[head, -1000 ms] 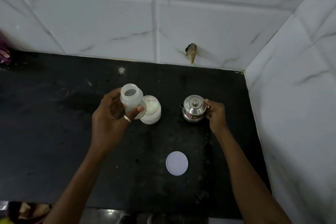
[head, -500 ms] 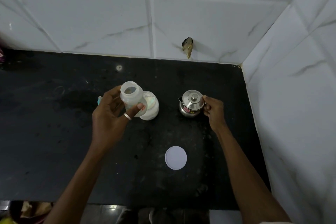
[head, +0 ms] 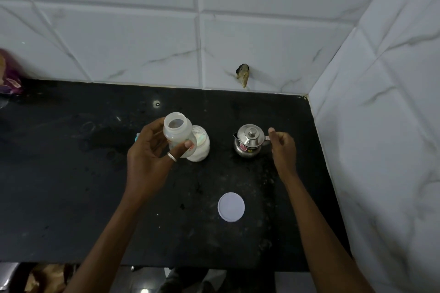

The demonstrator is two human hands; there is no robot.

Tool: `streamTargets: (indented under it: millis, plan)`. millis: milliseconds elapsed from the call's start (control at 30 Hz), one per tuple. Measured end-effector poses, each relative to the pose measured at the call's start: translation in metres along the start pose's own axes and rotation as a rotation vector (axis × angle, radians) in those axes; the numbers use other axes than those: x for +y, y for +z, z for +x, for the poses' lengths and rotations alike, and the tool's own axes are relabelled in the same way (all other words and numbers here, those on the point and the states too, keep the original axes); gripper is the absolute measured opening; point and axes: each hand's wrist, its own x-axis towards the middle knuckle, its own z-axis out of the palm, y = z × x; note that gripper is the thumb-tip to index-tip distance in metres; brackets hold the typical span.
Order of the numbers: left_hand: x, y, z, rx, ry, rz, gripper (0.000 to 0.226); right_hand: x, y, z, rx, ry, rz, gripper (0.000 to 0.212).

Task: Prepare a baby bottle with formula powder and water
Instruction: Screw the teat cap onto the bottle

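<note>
Two vessels stand on black tabletop (head: 71, 185): open powder jar (head: 201, 147), lidded steel kettle (head: 248, 140). My left grip (head: 152, 150) clamped round uncapped baby bottle (head: 177, 132), held tilted just in front of jar. My right grip (head: 282, 147) loosely curled, holding nothing, just beside kettle handle. Loose white lid (head: 231, 207) lies nearer me. Step, I judge: fetching water. Next move calls for firm hold on handle, bottle steadied upright, slow pour.
</note>
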Motion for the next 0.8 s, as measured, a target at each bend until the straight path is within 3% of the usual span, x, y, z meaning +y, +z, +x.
streamTargets:
  millis: [100, 300, 433, 800]
  plan:
    - [0.007, -0.004, -0.003, -0.008, 0.011, -0.009, 0.054, -0.012, -0.002, -0.007, 0.091, -0.048, -0.061, 0.044]
    - [0.008, -0.023, -0.009, -0.003, 0.029, -0.020, 0.059, -0.056, 0.002, -0.031, 0.036, -0.101, -0.012, 0.034]
    - [0.005, -0.042, -0.010, 0.017, 0.019, -0.021, 0.062, -0.086, 0.018, -0.049, -0.026, -0.171, 0.033, 0.039]
    - [-0.022, -0.127, 0.010, 0.070, -0.018, -0.003, 0.060, -0.135, 0.150, -0.100, -0.211, -0.451, -0.089, 0.041]
